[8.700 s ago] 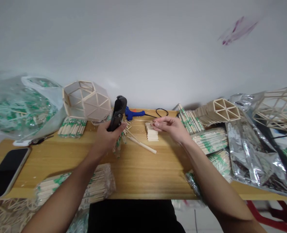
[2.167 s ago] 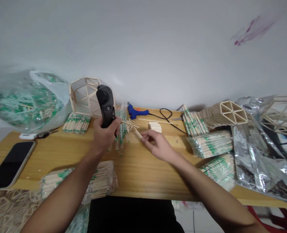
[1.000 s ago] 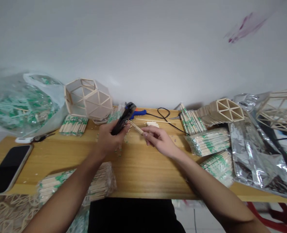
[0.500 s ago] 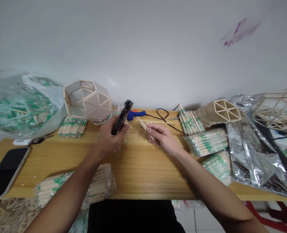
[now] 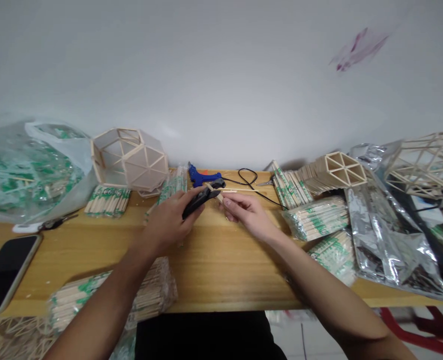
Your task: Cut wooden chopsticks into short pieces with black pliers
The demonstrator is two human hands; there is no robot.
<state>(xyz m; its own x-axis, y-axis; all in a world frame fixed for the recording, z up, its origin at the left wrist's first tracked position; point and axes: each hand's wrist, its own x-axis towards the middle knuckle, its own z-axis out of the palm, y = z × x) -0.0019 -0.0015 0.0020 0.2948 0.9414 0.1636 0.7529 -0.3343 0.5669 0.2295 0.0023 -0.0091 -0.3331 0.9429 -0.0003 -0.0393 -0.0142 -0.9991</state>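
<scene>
My left hand [image 5: 176,212] is closed around a black hand tool [image 5: 201,200], whose jaws point right. Between the jaws lies the upper end of a light wooden stick [image 5: 219,196]. Its lower part is pinched in my right hand [image 5: 244,210], fingers closed, just right of the tool. Whether it is one stick or a few together is hard to tell. Behind my hands a blue glue gun [image 5: 202,177] lies on the wooden table [image 5: 229,270], with thin sticks [image 5: 247,190] beside its black cable.
At the back left stand a many-sided stick frame [image 5: 131,160] and a plastic bag of wrappers [image 5: 30,170]. A phone [image 5: 9,272] lies at the left. Wrapped stick bundles [image 5: 321,218], a hexagonal stick structure [image 5: 343,170] and a silver bag [image 5: 390,235] are at the right.
The black tool has swung down from nearly upright to point right, and its jaws have come around the stick end. My right hand has barely moved.
</scene>
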